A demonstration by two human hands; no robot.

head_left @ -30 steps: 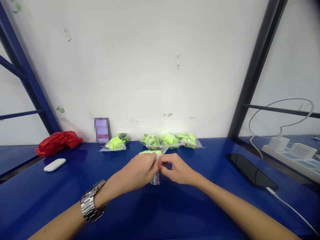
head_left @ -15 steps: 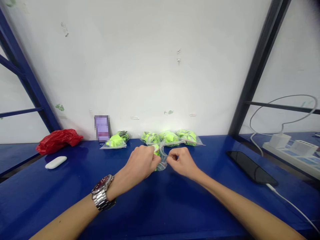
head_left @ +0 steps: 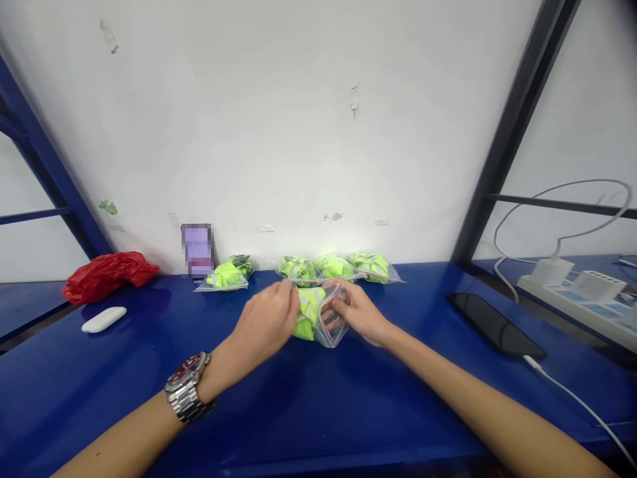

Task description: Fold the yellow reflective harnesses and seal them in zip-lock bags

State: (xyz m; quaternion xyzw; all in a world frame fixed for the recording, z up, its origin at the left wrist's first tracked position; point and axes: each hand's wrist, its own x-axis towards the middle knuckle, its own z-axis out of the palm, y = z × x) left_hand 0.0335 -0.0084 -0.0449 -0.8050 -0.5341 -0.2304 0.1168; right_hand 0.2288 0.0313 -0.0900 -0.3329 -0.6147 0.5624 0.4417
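Observation:
A clear zip bag (head_left: 329,335) with a folded neon-yellow item (head_left: 306,317) inside it hangs between my hands, over the blue surface. My left hand (head_left: 271,312), with a metal watch on the wrist, is closed on the bag's left end; its fingertips are hidden. At the bag's mouth, on the right, my right hand (head_left: 355,311) pinches the rim between thumb and fingers, with some fingers seen through the plastic.
Along the wall lie similar bags (head_left: 231,272), (head_left: 297,267) and others. A red plastic bag (head_left: 112,273), white case (head_left: 104,319) and upright phone (head_left: 198,251) are left. Right are a black phone (head_left: 495,325) with cable and a power strip (head_left: 582,299).
My right hand has moved onto the bag's mouth and its fingers have spread there. My left hand has shifted slightly left, and more of the bag and its yellow contents shows.

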